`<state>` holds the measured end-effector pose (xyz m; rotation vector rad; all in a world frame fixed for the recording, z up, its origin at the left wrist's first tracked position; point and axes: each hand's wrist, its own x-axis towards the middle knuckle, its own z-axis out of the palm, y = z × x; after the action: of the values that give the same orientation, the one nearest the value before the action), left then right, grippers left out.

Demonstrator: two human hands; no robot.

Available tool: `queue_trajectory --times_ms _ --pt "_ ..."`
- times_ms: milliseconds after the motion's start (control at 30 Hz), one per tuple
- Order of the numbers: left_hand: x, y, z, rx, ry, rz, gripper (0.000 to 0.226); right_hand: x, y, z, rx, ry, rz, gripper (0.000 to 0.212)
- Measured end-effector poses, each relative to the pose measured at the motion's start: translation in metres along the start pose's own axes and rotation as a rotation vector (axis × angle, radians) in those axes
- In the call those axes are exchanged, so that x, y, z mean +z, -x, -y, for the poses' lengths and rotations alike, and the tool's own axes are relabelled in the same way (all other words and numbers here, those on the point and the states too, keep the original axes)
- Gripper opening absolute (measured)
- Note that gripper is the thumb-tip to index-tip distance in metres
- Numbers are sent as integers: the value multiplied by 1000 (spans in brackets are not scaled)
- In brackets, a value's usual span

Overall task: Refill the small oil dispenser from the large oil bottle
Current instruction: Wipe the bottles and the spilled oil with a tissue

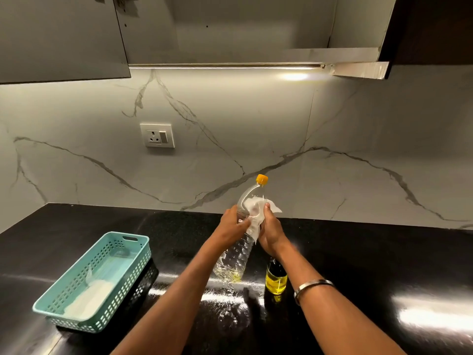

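Note:
The large clear oil bottle (236, 249) has an orange cap (261, 179) and only a little yellow oil at its bottom. It is tilted, its base near the counter. My left hand (231, 226) grips its upper body. My right hand (271, 233) holds a white tissue (256, 211) against the bottle's shoulder. The small oil dispenser (276, 279) stands upright on the counter just right of the bottle, below my right wrist. It has a dark top and is filled with yellow oil.
A teal plastic basket (122, 248) with white tissues inside sits on the black glossy counter (384, 265) at the left. A wall socket (157, 135) is set in the marble backsplash. Cabinets hang overhead.

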<state>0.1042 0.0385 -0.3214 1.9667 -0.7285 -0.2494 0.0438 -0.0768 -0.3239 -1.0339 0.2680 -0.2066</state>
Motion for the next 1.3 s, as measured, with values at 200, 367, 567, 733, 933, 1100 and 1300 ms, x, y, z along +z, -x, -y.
queue_trajectory --times_ms 200,367,567,733,933,1100,1300 --pt "-8 0 4 -43 120 -128 59 14 4 7 9 51 20 58" --pt "-22 12 -9 21 535 -25 55 15 5 8 35 73 43 55" --pt "-37 16 -16 69 722 -22 58 15 12 13 29 36 112 48" --pt "-45 16 -22 74 674 35 82 16 16 5 91 112 110 57" --pt "-52 16 -35 65 713 92 93 7 23 11 253 19 251 53" --pt "-60 16 -48 102 689 58 97 4 28 11 283 -22 329 48" --pt "-70 18 -59 131 668 -45 109 8 24 0 318 -167 318 45"
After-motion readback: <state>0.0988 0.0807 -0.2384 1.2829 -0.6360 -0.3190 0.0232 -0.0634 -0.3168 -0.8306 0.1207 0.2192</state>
